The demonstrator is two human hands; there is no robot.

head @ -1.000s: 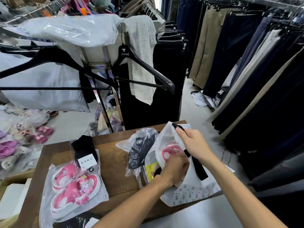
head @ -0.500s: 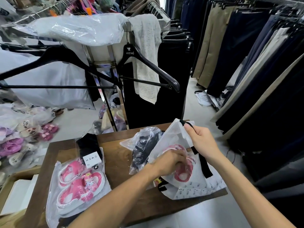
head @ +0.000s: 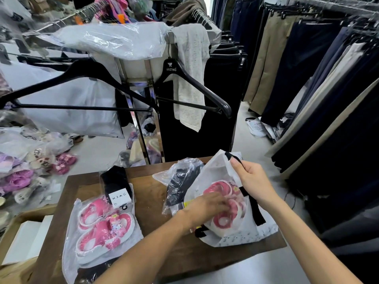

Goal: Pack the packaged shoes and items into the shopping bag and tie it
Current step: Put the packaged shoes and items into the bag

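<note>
Now the pink-and-white packaged shoes (head: 224, 210) sit deeper inside the white plastic shopping bag (head: 246, 232) than a second ago, left hand (head: 207, 206) pressing them with fingers spread, right hand (head: 253, 181) pinching the rim. A second pink pair (head: 102, 228) waits on the wooden surface (head: 155, 222).

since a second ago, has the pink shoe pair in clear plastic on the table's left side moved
No. The pink shoe pair in clear plastic still lies just in front of the black socks with the white label on the wooden table.
</note>
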